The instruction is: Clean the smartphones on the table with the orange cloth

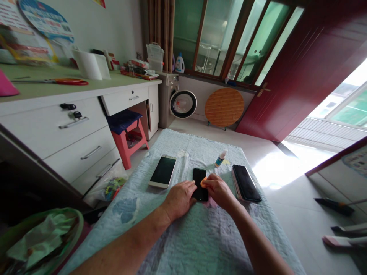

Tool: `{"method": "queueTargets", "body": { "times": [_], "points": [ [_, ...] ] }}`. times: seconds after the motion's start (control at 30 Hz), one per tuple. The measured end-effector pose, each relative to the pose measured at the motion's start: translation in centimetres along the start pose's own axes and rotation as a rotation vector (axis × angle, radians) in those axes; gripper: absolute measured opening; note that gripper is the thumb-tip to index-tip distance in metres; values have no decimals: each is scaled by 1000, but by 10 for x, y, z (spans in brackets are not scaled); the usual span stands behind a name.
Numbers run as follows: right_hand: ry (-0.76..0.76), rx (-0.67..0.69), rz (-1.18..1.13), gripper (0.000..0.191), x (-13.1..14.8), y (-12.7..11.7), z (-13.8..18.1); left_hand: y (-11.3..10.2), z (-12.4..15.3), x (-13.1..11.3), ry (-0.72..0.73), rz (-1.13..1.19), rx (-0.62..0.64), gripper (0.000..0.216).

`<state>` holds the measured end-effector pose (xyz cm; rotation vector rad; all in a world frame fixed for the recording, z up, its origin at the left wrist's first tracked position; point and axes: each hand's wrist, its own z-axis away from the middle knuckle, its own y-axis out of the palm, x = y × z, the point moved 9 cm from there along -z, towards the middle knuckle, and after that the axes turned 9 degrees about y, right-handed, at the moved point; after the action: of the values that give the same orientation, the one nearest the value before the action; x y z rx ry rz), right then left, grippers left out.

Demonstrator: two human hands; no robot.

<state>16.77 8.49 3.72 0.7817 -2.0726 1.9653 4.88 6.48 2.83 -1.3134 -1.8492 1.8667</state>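
A black phone (199, 179) lies in the middle of a table covered by a light blue quilted cloth (183, 236). My left hand (179, 198) rests flat on the cloth against the phone's left edge, holding it steady. My right hand (219, 191) pinches a small orange cloth or pad (203, 183) on the phone's screen. A white-rimmed phone (163, 171) lies to the left. Stacked dark phones (246, 182) lie to the right. A small spray bottle (220, 158) stands behind them.
A white desk with drawers (71, 126) runs along the left, a pink stool (129, 133) under it. A green-bagged bin (40, 240) sits near left. A washing machine (179, 101) and a round wooden tabletop (224, 107) stand at the far wall.
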Motion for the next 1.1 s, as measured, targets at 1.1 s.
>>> {"method": "queueTargets", "body": {
  "times": [1.1],
  "points": [
    [12,-101,26,26,2,12,-42,2,0,4,-20,65,-21,34]
  ]
}}
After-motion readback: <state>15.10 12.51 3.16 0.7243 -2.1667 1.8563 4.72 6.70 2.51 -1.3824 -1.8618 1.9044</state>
